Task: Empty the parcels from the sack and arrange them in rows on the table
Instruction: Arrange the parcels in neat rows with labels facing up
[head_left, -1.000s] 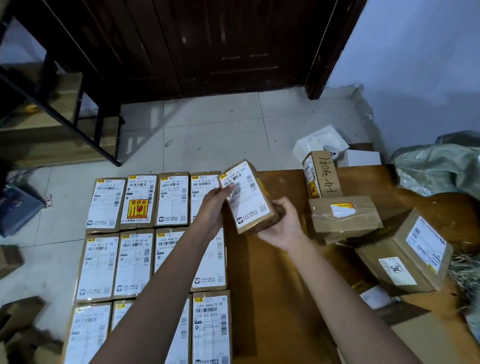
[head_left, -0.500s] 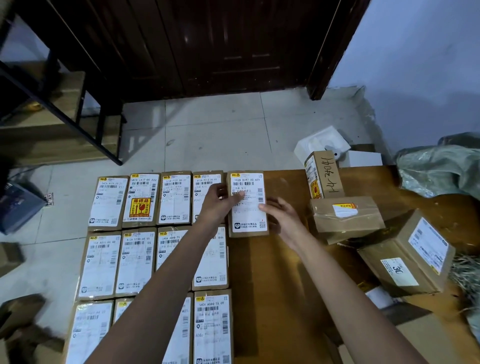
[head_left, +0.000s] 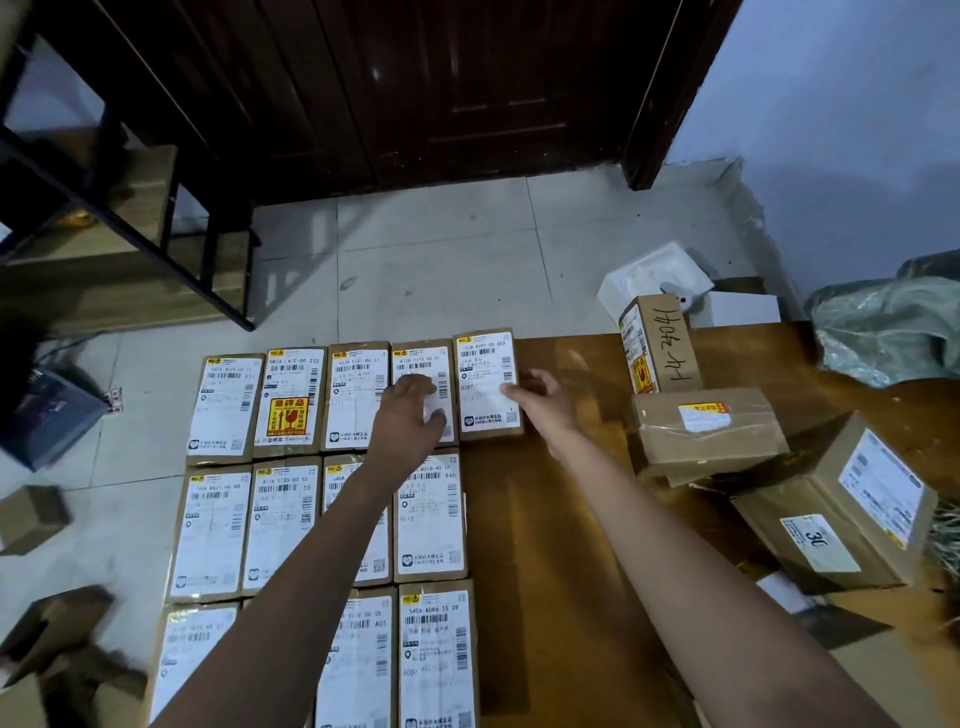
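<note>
My left hand (head_left: 413, 415) lies flat, fingers relaxed, on the 4th parcel (head_left: 423, 364) of the far row. My right hand (head_left: 543, 400) touches the right edge of the 5th parcel (head_left: 485, 384) w/ straight fingers, not gripping. That parcel lies flat, label up, at the row's right end on the bench (head_left: 561, 519). Loose boxes (head_left: 701, 431) sit to the right, w/ the sack (head_left: 893, 332) at the far right.

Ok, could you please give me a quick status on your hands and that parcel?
Left hand flat on fourth parcel. Right hand touching fifth parcel, laid in top row. Loose boxes right.
</note>
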